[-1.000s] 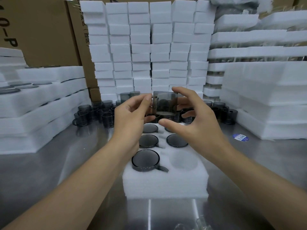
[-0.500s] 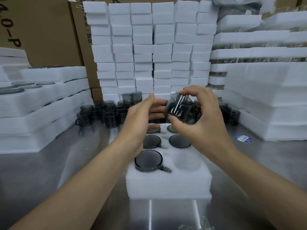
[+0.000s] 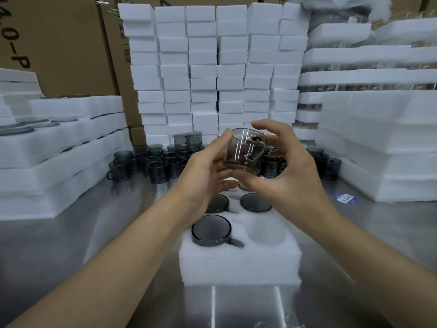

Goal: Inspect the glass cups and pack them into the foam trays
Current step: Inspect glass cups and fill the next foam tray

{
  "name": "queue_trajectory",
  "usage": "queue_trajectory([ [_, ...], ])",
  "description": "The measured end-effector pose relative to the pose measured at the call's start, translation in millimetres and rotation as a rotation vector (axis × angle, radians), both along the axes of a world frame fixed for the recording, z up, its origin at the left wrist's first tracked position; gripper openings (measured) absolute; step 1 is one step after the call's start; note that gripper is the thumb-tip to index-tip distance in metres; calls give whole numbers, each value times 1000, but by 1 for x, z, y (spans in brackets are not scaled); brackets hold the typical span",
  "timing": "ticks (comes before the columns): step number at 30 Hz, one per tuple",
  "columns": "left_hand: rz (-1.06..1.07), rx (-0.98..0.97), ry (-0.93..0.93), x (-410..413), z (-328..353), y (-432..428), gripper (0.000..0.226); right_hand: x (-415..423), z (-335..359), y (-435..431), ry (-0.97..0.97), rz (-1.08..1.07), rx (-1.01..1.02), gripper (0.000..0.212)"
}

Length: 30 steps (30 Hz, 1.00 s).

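- Head view: both hands hold a smoky glass cup (image 3: 244,153) in the air above the foam tray (image 3: 238,261); the left hand (image 3: 203,178) grasps its left side, the right hand (image 3: 287,171) curls round its right side and base
- The cup tilts, its axis leaning left; the handle faces right and away
- Three cups sit upside down in the tray; the near right pocket (image 3: 264,229) is open

cups (image 3: 151,163) behind foam tray (image 3: 240,261), foam stacks (image 3: 212,74) behind them
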<state>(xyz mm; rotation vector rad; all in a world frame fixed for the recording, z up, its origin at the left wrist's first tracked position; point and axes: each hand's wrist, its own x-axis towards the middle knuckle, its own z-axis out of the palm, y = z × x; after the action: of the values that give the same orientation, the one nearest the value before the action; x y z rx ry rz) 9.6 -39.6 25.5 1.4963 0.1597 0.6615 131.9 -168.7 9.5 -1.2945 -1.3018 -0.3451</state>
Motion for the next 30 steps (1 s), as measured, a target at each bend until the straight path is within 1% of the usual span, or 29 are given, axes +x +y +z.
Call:
queue_trajectory([
  [3,-64,-89,0,0,0,3,46,-1,1,-1,-9,-18,9,78],
  [5,-23,-140,21,3,0,3,43,-2,0,-1,-9,-34,7,80],
  [8,87,-191,14,6,-3,4,28,0,0,0,-12,-44,1,80],
  [10,121,-247,-23,6,-5,7,21,2,0,0,3,-41,-6,78],
  [12,118,-334,-57,5,-4,10,24,4,1,0,12,-50,1,78],
  [14,98,-361,-56,3,-4,10,35,5,1,0,3,-56,8,77],
  [16,99,-301,-48,3,-4,10,38,6,2,-1,-5,-45,4,77],
  [21,160,-70,-36,0,-7,14,28,6,4,-2,-43,17,-26,76],
  [24,185,-22,-36,-3,-5,20,20,5,4,-3,-47,41,-32,77],
  [26,180,-11,-31,-6,-4,24,19,4,6,-3,34,59,-68,81],
  [28,159,29,-8,-8,-3,27,23,4,9,-3,197,142,-142,81],
  [30,141,70,26,-9,-4,28,27,8,12,-5,273,214,-226,78],
])
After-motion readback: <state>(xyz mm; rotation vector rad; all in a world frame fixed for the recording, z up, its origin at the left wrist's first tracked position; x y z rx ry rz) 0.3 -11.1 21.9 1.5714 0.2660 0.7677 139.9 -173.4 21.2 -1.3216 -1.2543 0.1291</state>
